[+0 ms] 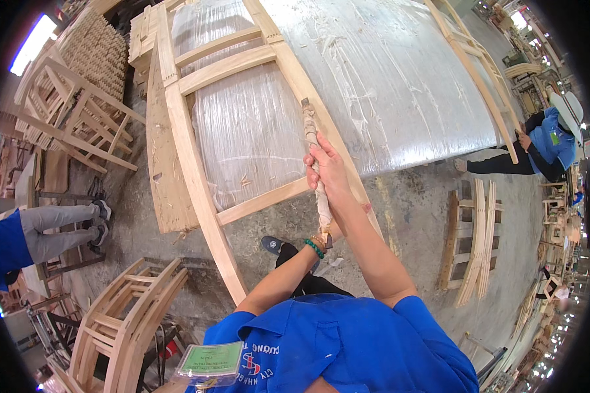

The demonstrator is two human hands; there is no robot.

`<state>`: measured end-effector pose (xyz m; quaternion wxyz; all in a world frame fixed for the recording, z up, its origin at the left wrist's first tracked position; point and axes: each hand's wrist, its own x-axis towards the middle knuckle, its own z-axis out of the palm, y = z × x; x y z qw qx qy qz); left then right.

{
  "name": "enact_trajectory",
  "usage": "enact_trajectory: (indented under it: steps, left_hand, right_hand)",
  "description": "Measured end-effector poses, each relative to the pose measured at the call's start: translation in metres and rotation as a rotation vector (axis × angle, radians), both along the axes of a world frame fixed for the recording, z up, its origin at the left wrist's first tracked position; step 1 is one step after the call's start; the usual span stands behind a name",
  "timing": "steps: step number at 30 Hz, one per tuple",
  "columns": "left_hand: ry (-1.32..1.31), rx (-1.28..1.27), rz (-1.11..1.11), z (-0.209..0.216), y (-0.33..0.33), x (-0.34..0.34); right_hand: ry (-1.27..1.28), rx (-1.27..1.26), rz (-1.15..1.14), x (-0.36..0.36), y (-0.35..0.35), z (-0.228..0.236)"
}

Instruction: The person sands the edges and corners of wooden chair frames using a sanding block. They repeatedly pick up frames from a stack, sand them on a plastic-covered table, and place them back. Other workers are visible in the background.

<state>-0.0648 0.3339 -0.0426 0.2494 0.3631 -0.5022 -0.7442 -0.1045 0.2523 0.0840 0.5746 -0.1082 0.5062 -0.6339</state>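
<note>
A pale wooden chair frame (196, 170) leans on a work surface wrapped in clear plastic film (387, 78). A long file wrapped in beige tape (310, 128) lies along the frame's right rail (321, 114). My right hand (329, 171) grips the file around its middle, pressing it to the rail. My left hand (321, 241), a green bead bracelet at its wrist, holds the file's lower end. Both arms wear blue short sleeves.
Stacked curved chair frames (124, 318) stand at lower left, and more frames (78, 111) at upper left. A seated person in grey trousers (52, 229) is at the left. Another person in a white hat (552, 134) crouches at right. Wooden parts (476, 242) lie on the concrete floor.
</note>
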Motion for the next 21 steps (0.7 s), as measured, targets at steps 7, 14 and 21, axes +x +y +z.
enact_trajectory:
  steps: [7, 14, 21]
  left_hand:
    - [0.016, 0.077, -0.086, 0.008, -0.002, -0.001]
    - [0.043, 0.120, -0.133, 0.015, 0.002, -0.007]
    - [0.020, 0.096, -0.132, 0.016, 0.001, -0.012]
  right_hand:
    - [-0.083, 0.031, -0.020, 0.003, -0.017, 0.003]
    - [0.017, 0.076, -0.039, 0.016, -0.022, -0.004]
    - [0.117, 0.077, -0.009, 0.006, -0.025, -0.020]
